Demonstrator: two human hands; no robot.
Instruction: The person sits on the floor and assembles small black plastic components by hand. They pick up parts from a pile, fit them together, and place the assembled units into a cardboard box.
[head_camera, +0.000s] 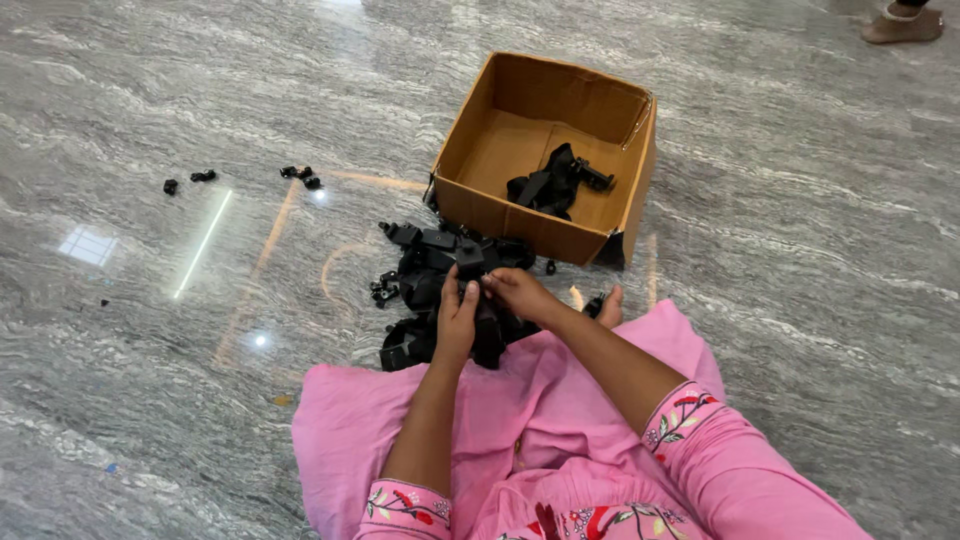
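On a polished grey marble floor (780, 250), the left hand (455, 320) and right hand (515, 290) meet over a pile of black plastic parts (430, 275), each grip closed on one small black piece (480, 285). Just beyond stands an open cardboard box (500, 215); loose black bits (300, 175) lie well apart.

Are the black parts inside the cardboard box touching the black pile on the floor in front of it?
Apart. The head view shows the box's front wall standing between the parts inside and the floor pile.
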